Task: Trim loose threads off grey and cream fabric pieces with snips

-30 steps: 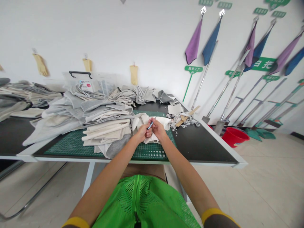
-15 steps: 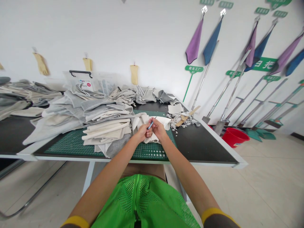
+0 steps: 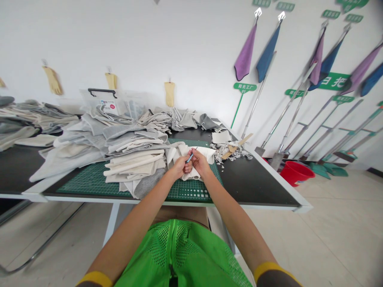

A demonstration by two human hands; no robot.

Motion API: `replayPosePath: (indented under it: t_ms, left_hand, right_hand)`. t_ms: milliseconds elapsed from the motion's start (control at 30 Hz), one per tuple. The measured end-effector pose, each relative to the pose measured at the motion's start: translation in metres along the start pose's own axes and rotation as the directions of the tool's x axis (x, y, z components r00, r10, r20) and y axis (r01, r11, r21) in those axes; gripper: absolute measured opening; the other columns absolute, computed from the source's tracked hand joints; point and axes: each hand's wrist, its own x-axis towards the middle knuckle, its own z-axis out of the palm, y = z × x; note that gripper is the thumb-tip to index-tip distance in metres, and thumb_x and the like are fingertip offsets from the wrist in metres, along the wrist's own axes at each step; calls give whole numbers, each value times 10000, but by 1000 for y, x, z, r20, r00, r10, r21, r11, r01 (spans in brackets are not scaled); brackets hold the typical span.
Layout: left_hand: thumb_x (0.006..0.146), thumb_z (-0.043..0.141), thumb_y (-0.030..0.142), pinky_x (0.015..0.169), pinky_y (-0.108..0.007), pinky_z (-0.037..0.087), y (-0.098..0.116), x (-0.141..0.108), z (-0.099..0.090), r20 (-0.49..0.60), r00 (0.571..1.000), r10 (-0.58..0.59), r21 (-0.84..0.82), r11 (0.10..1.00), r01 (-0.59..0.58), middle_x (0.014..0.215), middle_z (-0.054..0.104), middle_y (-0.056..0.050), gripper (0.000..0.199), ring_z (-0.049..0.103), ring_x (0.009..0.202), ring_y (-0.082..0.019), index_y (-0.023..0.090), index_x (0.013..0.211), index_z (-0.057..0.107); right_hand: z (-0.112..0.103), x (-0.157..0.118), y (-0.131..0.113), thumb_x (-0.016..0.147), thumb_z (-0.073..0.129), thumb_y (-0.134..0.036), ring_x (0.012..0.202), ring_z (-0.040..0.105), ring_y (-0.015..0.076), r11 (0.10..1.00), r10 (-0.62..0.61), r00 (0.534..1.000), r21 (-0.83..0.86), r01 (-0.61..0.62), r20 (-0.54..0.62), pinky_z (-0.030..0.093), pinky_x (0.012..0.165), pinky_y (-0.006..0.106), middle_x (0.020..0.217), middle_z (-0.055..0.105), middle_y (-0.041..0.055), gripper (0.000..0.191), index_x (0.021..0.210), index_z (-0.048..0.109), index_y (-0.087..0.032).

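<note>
At the centre of the bench (image 3: 254, 187), over a green cutting mat (image 3: 89, 179), the left hand (image 3: 181, 167) and the right hand (image 3: 200, 162) were held close together, almost meeting. Their fingers lay over a white cloth (image 3: 206, 153) and around a slim blue tool (image 3: 189, 158). The tool stood tilted between the hands with its thin tip upward; which hand gripped it could not be determined. The cloth lay on the mat, just beside a stack of folded beige fabric (image 3: 134, 164). Gray fabric pieces (image 3: 134, 139) were piled behind that stack. White scraps (image 3: 223, 153) and a wooden strip (image 3: 236, 146) lay on the bench right of the mat. A red bucket (image 3: 296, 171) stood on the floor beyond the bench.
</note>
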Motion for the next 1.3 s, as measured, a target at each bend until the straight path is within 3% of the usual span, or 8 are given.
replayPosePath:
  t_ms: [233, 400, 667, 1300]
  left_hand:
    - [904, 429, 336, 290, -177, 207, -2, 3, -1, -14, 1000, -8, 1, 1000, 8, 376, 288, 92, 273, 261, 270, -67, 157, 715, 509]
    - [892, 468, 371, 289, -179, 207, -1, 2, 0, -16, 1000, -3, -2, 1000, 3, 370, 289, 99, 272, 259, 266, -64, 161, 723, 507]
    - [919, 378, 330, 291, -188, 205, -1, 4, -2, -23, 999, -27, 12, 1000, 27, 355, 283, 78, 341, 258, 261, -71, 168, 634, 475]
    - [901, 428, 335, 293, -178, 222, -2, 3, -2, 1, 1000, 17, 19, 1000, -18, 374, 294, 87, 270, 264, 278, -69, 159, 713, 509]
  right_hand:
    - [0, 0, 0, 717, 663, -128, 744, 662, 108, 1000, 10, 1000, 15, -10, -9, 545, 687, 186, 824, 710, 28, 119, 831, 660, -164]
    - [0, -1, 0, 714, 679, -156, 691, 649, 100, 1000, -5, 1000, 5, 5, 1, 542, 671, 181, 804, 708, 24, 101, 814, 664, -158]
    - [-3, 1, 1, 712, 673, -145, 762, 664, 108, 1000, -7, 1000, 21, 7, 22, 543, 732, 190, 837, 714, 29, 136, 847, 667, -160]
    - [-3, 1, 1, 688, 701, -152, 668, 641, 92, 1000, -5, 1000, 24, 5, 10, 536, 665, 167, 795, 718, 25, 143, 829, 680, -151]
